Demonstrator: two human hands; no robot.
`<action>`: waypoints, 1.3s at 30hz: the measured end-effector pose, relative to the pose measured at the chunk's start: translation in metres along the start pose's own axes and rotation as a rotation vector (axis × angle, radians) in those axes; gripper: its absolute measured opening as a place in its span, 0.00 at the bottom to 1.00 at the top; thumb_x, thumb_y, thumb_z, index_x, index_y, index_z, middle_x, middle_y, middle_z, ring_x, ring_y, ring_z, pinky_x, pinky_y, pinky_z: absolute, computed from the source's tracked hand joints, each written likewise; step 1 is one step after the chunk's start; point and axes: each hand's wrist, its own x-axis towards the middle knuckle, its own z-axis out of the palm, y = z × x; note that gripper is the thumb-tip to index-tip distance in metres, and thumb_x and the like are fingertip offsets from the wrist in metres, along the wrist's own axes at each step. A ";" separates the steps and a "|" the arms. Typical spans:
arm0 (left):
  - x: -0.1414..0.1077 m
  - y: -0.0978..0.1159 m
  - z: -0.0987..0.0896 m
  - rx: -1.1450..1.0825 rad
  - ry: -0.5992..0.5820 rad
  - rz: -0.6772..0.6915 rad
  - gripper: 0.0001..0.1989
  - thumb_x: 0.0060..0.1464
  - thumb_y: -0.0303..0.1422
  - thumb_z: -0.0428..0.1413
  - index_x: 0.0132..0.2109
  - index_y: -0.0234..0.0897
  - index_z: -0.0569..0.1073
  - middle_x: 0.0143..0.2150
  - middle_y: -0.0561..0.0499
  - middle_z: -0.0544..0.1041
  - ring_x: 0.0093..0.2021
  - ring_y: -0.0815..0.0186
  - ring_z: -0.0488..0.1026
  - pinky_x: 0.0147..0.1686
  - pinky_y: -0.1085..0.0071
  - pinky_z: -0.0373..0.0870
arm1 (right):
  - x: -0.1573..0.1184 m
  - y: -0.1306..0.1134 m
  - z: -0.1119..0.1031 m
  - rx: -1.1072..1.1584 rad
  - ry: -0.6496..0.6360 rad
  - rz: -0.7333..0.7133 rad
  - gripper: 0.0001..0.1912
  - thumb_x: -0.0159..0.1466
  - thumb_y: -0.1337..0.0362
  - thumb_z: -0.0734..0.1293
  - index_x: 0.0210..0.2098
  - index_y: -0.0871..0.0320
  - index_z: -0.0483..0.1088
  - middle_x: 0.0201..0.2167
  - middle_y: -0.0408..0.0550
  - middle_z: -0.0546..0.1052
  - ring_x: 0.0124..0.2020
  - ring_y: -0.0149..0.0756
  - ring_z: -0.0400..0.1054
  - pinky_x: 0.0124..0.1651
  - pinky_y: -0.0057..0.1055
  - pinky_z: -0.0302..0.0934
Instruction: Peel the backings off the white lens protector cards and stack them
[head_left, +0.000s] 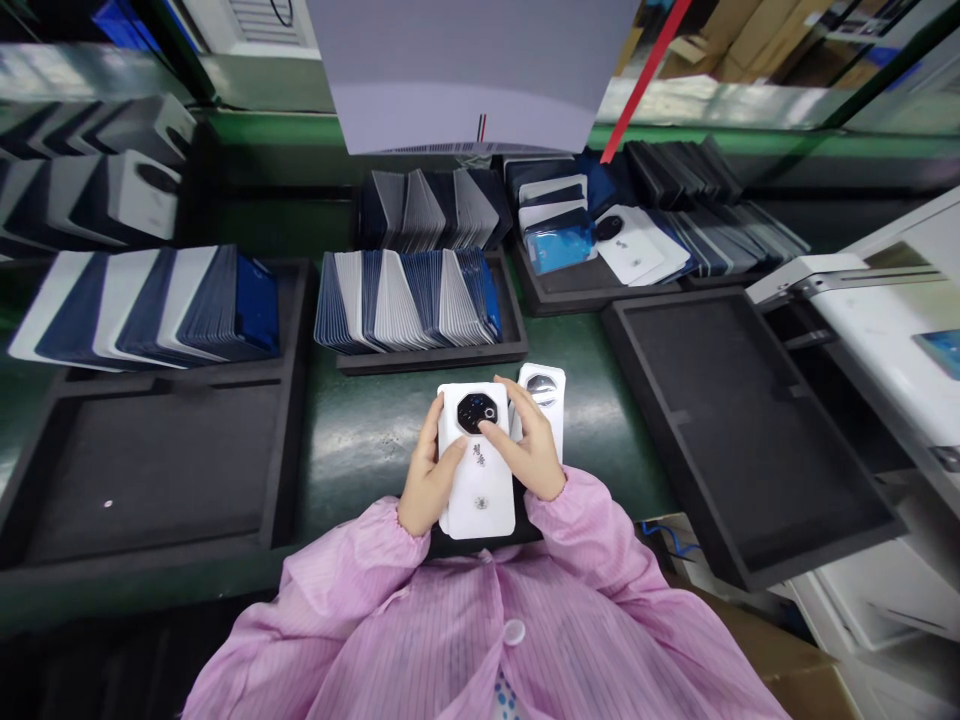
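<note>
Both my hands hold a white phone back panel (491,485) in front of my chest, apparently with at least one more panel under it. It has a black camera patch near the top and dark printed marks below. My left hand (432,475) is closed on the left edge, thumb on the face. My right hand (534,448) grips the upper right side, with its thumb on the lower edge of the camera patch. Just beyond my right hand lie more white panels (556,415) with shiny camera patches, partly hidden by that hand.
Dark foam trays with fanned rows of blue and white panels stand at the left (142,305) and centre (409,300). A tray with loose panels (570,285) is at the back right. Another dark tray (750,430) lies right. A grey board (480,70) hangs ahead.
</note>
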 end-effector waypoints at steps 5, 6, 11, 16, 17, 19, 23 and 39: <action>0.000 -0.001 -0.001 -0.030 -0.004 -0.019 0.34 0.54 0.40 0.59 0.65 0.46 0.59 0.67 0.47 0.63 0.64 0.55 0.63 0.61 0.61 0.63 | 0.006 0.007 -0.017 0.198 0.295 0.057 0.17 0.60 0.61 0.70 0.48 0.54 0.70 0.45 0.49 0.77 0.46 0.40 0.73 0.52 0.40 0.67; 0.000 -0.001 -0.001 -0.031 -0.005 -0.018 0.34 0.54 0.40 0.59 0.65 0.46 0.59 0.67 0.47 0.63 0.64 0.55 0.63 0.61 0.61 0.63 | 0.008 0.010 -0.023 0.208 0.374 0.051 0.16 0.62 0.61 0.67 0.50 0.53 0.67 0.45 0.48 0.76 0.44 0.38 0.73 0.50 0.39 0.68; 0.000 0.000 -0.002 -0.038 0.001 -0.023 0.34 0.54 0.40 0.59 0.66 0.47 0.57 0.66 0.46 0.64 0.62 0.55 0.66 0.59 0.60 0.65 | 0.012 0.037 -0.065 0.129 0.583 0.068 0.31 0.58 0.59 0.70 0.58 0.56 0.58 0.45 0.53 0.76 0.44 0.41 0.75 0.48 0.41 0.69; 0.000 0.001 0.000 -0.005 0.003 0.003 0.35 0.53 0.40 0.60 0.65 0.46 0.57 0.66 0.45 0.64 0.62 0.55 0.66 0.59 0.60 0.66 | 0.008 0.063 -0.080 -0.231 0.296 0.217 0.33 0.55 0.54 0.71 0.56 0.61 0.61 0.35 0.52 0.78 0.37 0.45 0.74 0.42 0.44 0.70; 0.000 0.001 0.000 -0.005 0.008 0.005 0.35 0.53 0.40 0.60 0.65 0.45 0.58 0.66 0.45 0.64 0.62 0.55 0.66 0.59 0.60 0.66 | 0.008 0.066 -0.079 -0.356 0.271 0.228 0.33 0.54 0.53 0.71 0.55 0.61 0.63 0.34 0.52 0.77 0.37 0.46 0.74 0.42 0.46 0.69; -0.001 0.002 0.001 -0.009 0.018 0.004 0.35 0.52 0.39 0.60 0.65 0.45 0.57 0.66 0.44 0.64 0.62 0.55 0.66 0.59 0.60 0.66 | 0.009 0.065 -0.076 -0.591 0.254 0.206 0.33 0.52 0.52 0.73 0.51 0.63 0.67 0.37 0.55 0.74 0.42 0.51 0.71 0.45 0.51 0.67; -0.001 0.003 0.001 -0.006 0.011 0.009 0.34 0.53 0.38 0.60 0.64 0.44 0.58 0.65 0.43 0.65 0.60 0.55 0.68 0.57 0.60 0.67 | 0.010 0.035 -0.062 -0.660 0.304 0.018 0.25 0.55 0.56 0.72 0.49 0.61 0.69 0.46 0.59 0.69 0.50 0.51 0.65 0.51 0.52 0.64; 0.001 -0.001 0.000 0.158 0.033 0.149 0.30 0.56 0.36 0.58 0.64 0.43 0.60 0.63 0.44 0.67 0.61 0.56 0.67 0.59 0.61 0.65 | 0.014 -0.017 -0.010 -0.425 0.030 -0.240 0.05 0.60 0.66 0.69 0.28 0.56 0.69 0.47 0.53 0.70 0.53 0.50 0.62 0.54 0.52 0.61</action>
